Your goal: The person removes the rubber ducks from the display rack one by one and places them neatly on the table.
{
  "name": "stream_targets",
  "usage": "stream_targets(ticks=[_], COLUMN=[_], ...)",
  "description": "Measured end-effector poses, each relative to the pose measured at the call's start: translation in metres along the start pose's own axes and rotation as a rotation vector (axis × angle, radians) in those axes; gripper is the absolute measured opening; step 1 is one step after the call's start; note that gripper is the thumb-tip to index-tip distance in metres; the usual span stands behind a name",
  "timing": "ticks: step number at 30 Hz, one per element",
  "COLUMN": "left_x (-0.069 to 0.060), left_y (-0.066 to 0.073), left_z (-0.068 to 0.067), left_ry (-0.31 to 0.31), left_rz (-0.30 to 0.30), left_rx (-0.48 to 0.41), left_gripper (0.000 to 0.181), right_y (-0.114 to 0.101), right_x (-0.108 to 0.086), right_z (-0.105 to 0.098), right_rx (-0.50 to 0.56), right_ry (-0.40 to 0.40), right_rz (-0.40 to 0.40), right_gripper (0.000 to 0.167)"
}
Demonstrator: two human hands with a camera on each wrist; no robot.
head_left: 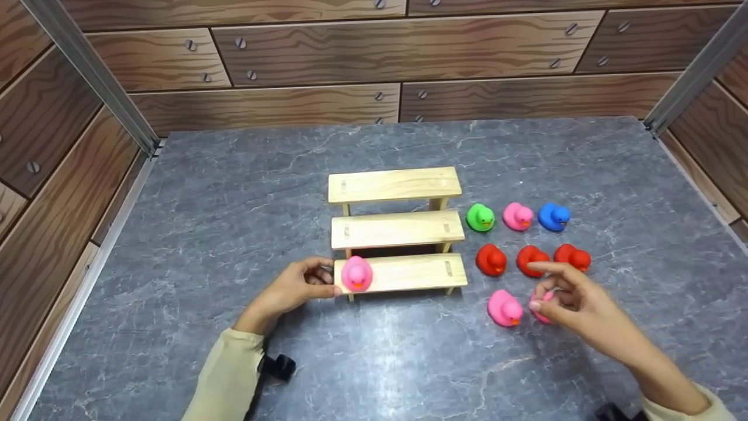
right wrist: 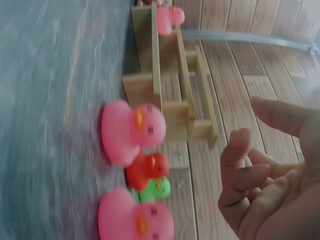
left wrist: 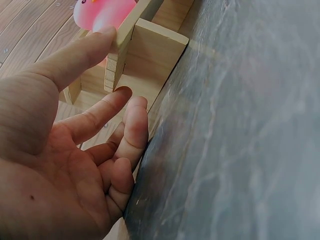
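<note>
A three-step wooden stand (head_left: 403,229) stands mid-table, with a pink rubber duck (head_left: 357,273) on the left end of its lowest step. My left hand (head_left: 295,286) pinches that end of the step, thumb (left wrist: 95,47) on the board beside the duck and index finger lower down at its edge. To the right, my right hand (head_left: 578,301) hovers over a second pink duck (head_left: 541,317), partly covering it. Its fingers are loosely bent and hold nothing; the right wrist view shows them apart from the ducks. Left of that duck sits another pink duck (head_left: 505,308).
Behind the right hand are several red ducks (head_left: 491,260) in a row. Farther back come a green duck (head_left: 480,217), a pink one (head_left: 518,216) and a blue duck (head_left: 554,217). Wood-patterned walls (head_left: 350,58) border the grey marbled table (head_left: 245,193).
</note>
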State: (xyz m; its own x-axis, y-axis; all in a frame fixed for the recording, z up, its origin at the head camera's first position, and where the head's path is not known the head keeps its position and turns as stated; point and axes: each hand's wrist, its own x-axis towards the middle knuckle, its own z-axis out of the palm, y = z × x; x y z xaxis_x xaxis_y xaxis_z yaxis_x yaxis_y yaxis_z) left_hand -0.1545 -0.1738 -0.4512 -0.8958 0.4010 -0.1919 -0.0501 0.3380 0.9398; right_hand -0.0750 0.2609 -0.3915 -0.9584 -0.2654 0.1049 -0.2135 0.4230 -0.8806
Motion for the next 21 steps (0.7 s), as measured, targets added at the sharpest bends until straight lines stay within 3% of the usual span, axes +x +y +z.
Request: stream_targets(ticks=[3,6,14,21], left_x=[0.000,0.000,0.000,0.000], left_y=[0.000,0.000,0.000,0.000], left_z=[0.000,0.001,0.002,0.001], left_ry=[0.002,0.003,0.003,0.002], left_rz=[-0.007,-0.002,0.014,0.018], left_rx=[0.001,0.002,-0.007,0.001], left_gripper=[0.055,0.055,0.053,0.054], right_y=[-0.006,-0.013,-0.024,-0.027], right_x=[0.006,0.011,0.025,0.034], right_z=[0.013,0.026,0.059,0.084], right_rx=[0.028,0.047,0.106,0.139], right_ry=[0.018,0.010,-0.101,-0.160], right_rz=[-0.038,-0.023,0.004,-0.044], right_gripper=[0.049,0.048,0.052,0.052])
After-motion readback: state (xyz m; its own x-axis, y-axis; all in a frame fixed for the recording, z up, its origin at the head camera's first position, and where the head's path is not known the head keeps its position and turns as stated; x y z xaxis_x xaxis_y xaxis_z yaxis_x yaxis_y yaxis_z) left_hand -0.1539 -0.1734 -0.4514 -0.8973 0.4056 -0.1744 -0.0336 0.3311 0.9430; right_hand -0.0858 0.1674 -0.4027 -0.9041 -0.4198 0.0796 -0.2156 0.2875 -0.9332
